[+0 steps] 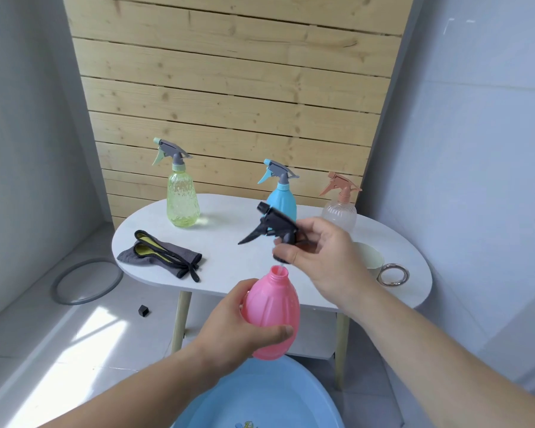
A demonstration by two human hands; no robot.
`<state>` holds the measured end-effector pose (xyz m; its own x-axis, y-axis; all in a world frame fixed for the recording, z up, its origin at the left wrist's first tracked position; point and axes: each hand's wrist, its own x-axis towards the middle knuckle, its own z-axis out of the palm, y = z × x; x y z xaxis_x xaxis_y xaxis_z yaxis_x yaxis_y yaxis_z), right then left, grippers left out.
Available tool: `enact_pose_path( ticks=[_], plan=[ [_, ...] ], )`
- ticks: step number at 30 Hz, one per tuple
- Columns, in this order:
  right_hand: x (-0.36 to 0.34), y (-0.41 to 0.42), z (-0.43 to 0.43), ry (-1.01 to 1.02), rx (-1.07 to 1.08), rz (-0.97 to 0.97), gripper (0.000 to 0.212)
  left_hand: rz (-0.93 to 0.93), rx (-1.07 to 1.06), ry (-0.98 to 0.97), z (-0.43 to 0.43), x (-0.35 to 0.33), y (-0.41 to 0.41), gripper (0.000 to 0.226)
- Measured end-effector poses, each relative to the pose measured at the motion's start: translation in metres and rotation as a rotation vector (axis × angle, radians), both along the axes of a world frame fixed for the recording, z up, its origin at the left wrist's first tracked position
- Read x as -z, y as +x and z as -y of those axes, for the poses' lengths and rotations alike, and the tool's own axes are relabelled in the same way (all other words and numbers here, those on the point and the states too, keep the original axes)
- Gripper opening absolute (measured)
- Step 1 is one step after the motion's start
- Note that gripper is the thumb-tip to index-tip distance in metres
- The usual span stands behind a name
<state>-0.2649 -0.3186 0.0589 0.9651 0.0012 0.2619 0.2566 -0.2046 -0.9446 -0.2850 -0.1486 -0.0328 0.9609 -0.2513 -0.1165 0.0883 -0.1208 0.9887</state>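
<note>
2 hands: left [229, 332], pink bottle [274, 304]; right [325, 257], black sprayer [275, 219] (tube [280, 267] perhaps inside)

A smooth, matt pink plastic bottle [271, 313] and a black plastic trigger sprayer [272, 225] are shown. The surface [229, 273] looks smooth matt white, backed by rough knotty wooden slats [229, 88]. A grey cloth [159, 253], a shiny metal ring [394, 274] and a glossy blue plastic basin [260, 400] are seen.

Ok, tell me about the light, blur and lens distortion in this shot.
Head view: daylight throws a bright patch on the floor and glows through the yellow-green bottle. Head view: the wide lens tilts the wooden panel edges inward. Head view: the black spray head in the right hand looks slightly soft, and the pink bottle in the left hand looks crisper.
</note>
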Motion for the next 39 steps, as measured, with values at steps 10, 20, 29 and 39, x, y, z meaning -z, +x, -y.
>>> enact_pose_path(
  ticks=[10,20,29,39],
  plan=[
    [0.007,-0.008,0.002,-0.308,-0.223,-0.024,0.037,0.008,-0.017,-0.018,-0.004,0.001,0.000,0.071],
    [0.012,-0.010,0.002,-0.367,-0.229,-0.002,0.036,-0.004,-0.013,-0.018,-0.002,0.001,0.001,0.075],
    [0.018,-0.013,-0.002,-0.320,-0.238,0.001,0.034,-0.018,-0.030,-0.021,-0.004,0.001,0.001,0.070],
    [0.025,-0.004,0.002,-0.090,-0.156,-0.111,0.032,-0.021,-0.019,-0.030,-0.004,0.000,0.000,0.070]
  ],
)
